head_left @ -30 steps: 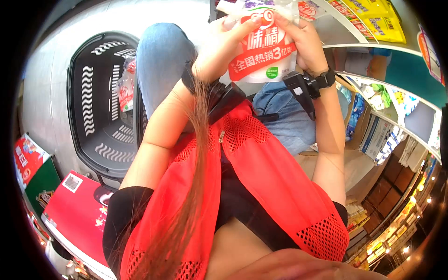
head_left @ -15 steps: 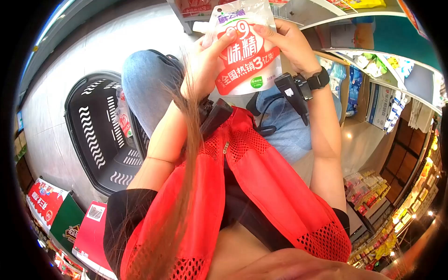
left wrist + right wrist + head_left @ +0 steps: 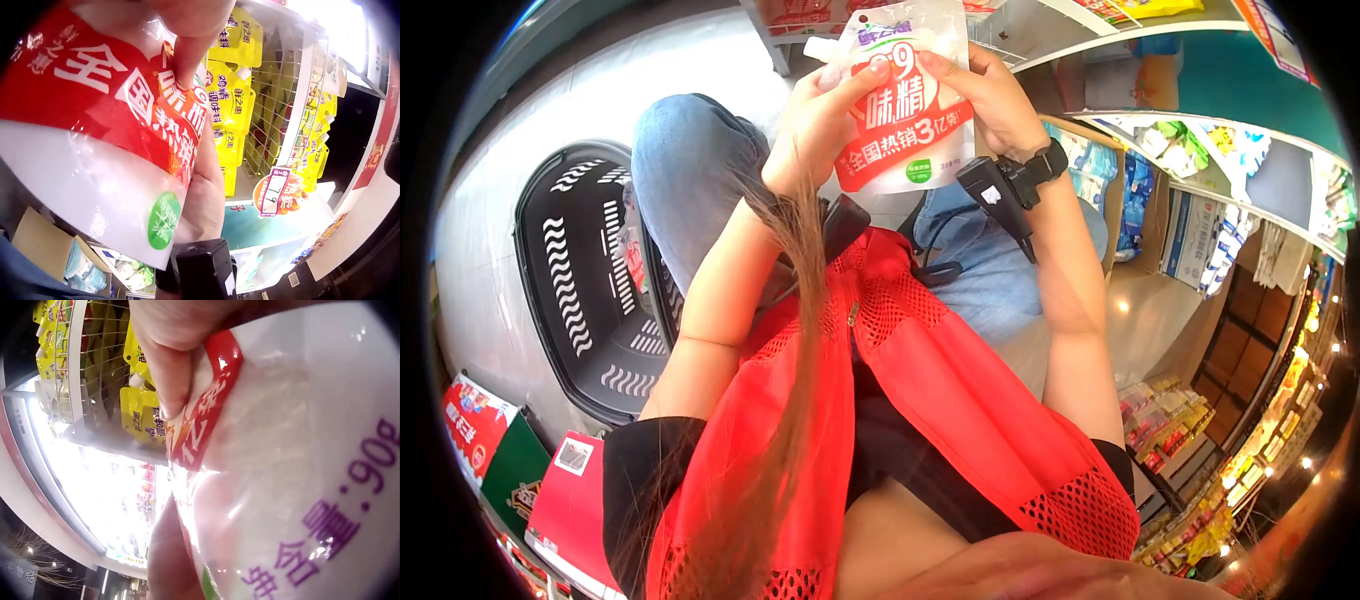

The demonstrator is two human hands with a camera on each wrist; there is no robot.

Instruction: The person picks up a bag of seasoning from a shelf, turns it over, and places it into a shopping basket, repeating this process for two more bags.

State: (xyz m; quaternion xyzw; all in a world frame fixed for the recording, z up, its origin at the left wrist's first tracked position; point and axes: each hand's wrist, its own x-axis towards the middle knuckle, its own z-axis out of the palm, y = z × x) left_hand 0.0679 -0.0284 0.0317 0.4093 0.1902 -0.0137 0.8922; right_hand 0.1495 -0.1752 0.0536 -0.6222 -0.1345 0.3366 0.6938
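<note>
- White-and-red plastic pouch (image 3: 910, 150): held off the floor, near front edge of pale metal shelf (image 3: 1035, 28).
- Left hand (image 3: 815, 130), right hand (image 3: 1000, 110): clamped on its opposite sides.
- Black slotted plastic basket (image 3: 605, 345): on grey tiled floor (image 3: 480, 300).

Yellow seasoning pouches (image 3: 232, 106) stand beside a wire divider (image 3: 270, 100), near a flame-patterned price tag (image 3: 279, 192). An open cardboard box (image 3: 42, 240) holds blue packets (image 3: 85, 270). A red-and-green carton (image 3: 478, 432) sits near a red carton (image 3: 572, 512).
</note>
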